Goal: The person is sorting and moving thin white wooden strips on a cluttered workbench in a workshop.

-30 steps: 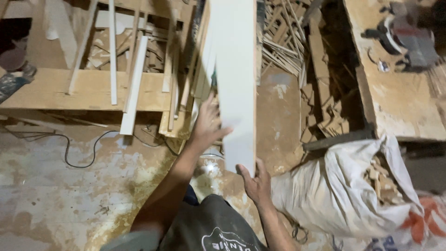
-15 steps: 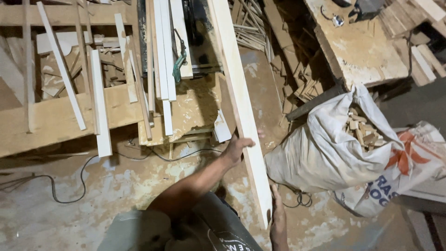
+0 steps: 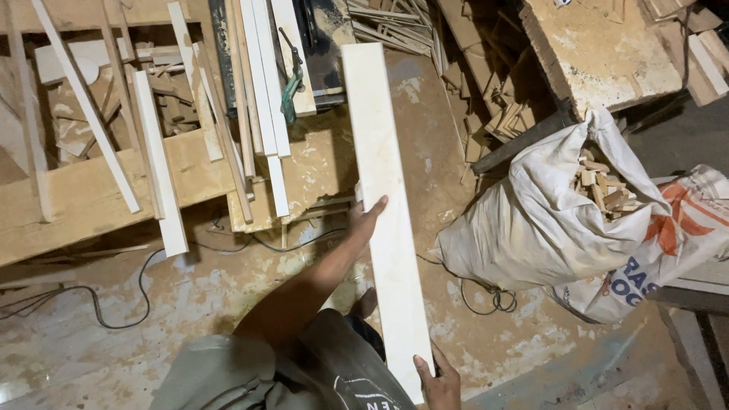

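Note:
A long pale wooden board (image 3: 383, 197) runs from the top middle of the view down to the bottom centre. My left hand (image 3: 367, 220) grips its left edge about halfway along, fingers over the top face. My right hand (image 3: 438, 383) holds the near end at the bottom of the view. The board hangs above the dusty floor, its far end pointing toward the workbench.
A cluttered wooden bench (image 3: 91, 190) with several thin strips and a green clamp (image 3: 289, 83) sits at the left. A white sack (image 3: 562, 220) full of wood offcuts stands at the right. A black cable (image 3: 114, 304) trails across the floor. A second bench (image 3: 600, 53) is at the top right.
The board has swung down from a steep upright tilt to lie lengthways in front of me. The view has shifted right and both hands have slid along the board.

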